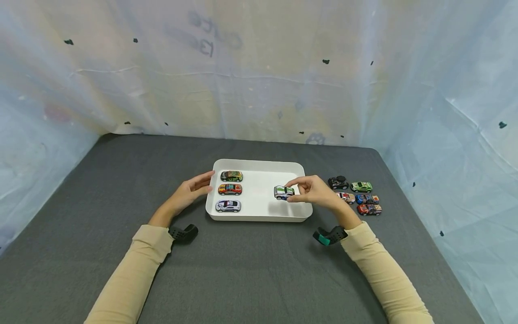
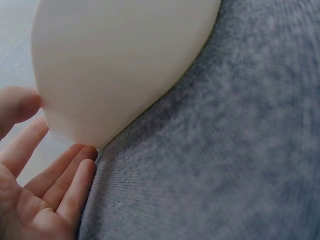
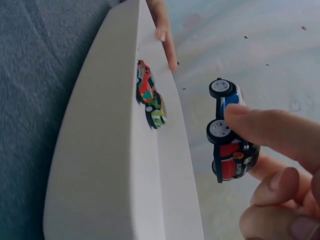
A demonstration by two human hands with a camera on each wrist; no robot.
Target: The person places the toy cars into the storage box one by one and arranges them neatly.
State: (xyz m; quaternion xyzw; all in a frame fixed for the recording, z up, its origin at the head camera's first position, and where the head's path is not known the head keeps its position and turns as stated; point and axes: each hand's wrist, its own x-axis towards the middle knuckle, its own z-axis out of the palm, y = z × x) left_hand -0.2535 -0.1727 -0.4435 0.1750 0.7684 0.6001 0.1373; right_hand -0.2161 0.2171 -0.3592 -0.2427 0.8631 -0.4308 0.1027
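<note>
In the head view my right hand [image 1: 313,192] pinches a toy car [image 1: 284,192] between thumb and fingers, above the right part of a white tray [image 1: 259,217]. The right wrist view shows the held toy car [image 3: 225,130] with blue on its side and a red and black end, clear of the tray. My left hand [image 1: 190,192] touches the tray's left edge, its fingers nearly straight. Along that side inside the tray stand a green patterned toy car [image 1: 231,176], a red and orange one [image 1: 230,189] and a silver one [image 1: 228,205].
Right of the tray, several more toy cars sit grouped on the grey cloth, among them a black one [image 1: 338,182], a green one [image 1: 361,186] and a red one [image 1: 369,209]. Pale plastic sheeting [image 1: 259,90] hangs behind the table [image 1: 251,270] and at both sides.
</note>
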